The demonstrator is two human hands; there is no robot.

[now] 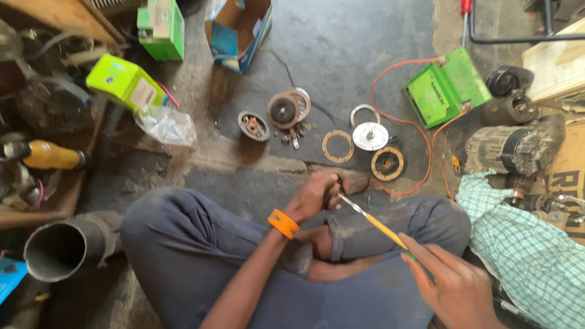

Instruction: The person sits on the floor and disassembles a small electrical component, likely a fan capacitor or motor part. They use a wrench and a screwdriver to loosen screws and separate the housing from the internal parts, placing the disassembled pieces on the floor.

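I logged the person seated cross-legged on the dark concrete floor [341,55], knees in grey-blue trousers. The left hand [317,195], an orange band [283,223] at its wrist, was curled shut around a small dark part; the part itself was too hidden by the fingers for me to identify. The right hand [454,286] pinched the rear end of a slim yellow-handled screwdriver [375,224] between thumb and fingers, its metal tip reaching up into the left hand's grip.

I took the round silver metal disc with centre hub [370,136] as my landmark. Just left of it lay a thin brown ring gasket [337,147]; just below and to its right sat a black-and-brown round winding ring [387,164]; touching its upper edge was a thin grey metal ring [364,112]. Further left of the disc I noted a rusty round pulley-like disc [286,109] with loose small bolts beside it, and a small round cap holding copper-coloured bits [254,125]. Right of the disc stood a green box-shaped battery [446,88] with an orange wire [420,131] looping from it down past the disc. Beyond the battery, well right of the disc, rested a grey ribbed motor housing [512,149]. The screwdriver and both hands were below the disc, over the person's crossed legs.
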